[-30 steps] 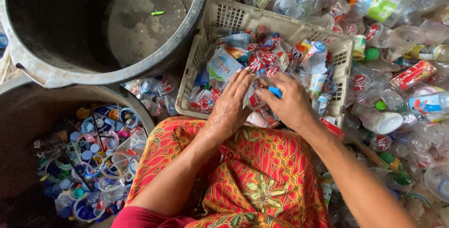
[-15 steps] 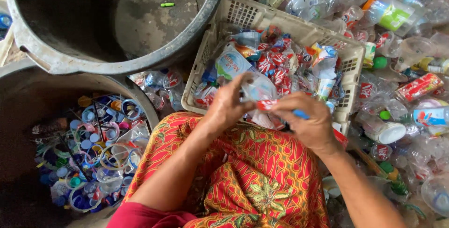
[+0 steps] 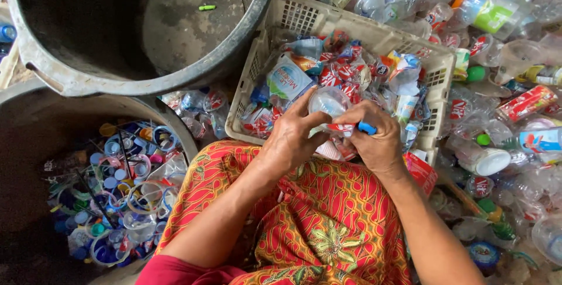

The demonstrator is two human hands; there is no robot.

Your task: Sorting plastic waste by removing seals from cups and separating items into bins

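**Both hands on a clear cup over the basket**

The person sits with a red and orange patterned cloth [image 3: 328, 226] across the lap, both hands raised just above the near edge of a cream plastic basket [image 3: 304, 19]. The left hand [image 3: 291, 138] grips a clear plastic cup [image 3: 329, 101] from the side, fingers curled around its wall and thumb stretched up along it. The right hand [image 3: 377, 138] is clenched around a small tool with a blue handle [image 3: 367, 127], pressed close against the cup's red-and-white label strip [image 3: 338, 127]; what its tip does is hidden by the fingers.

The basket beneath is filled with torn labels and wrappers, mostly red, white and blue. To the left, a dark tub [image 3: 35, 144] holds coloured caps and rings [image 3: 126, 185]. Above it sits a grey bucket [image 3: 146, 83], with a couple of green bits inside. A heap of crushed clear bottles [image 3: 503, 80] spreads along the right side, touching the basket.
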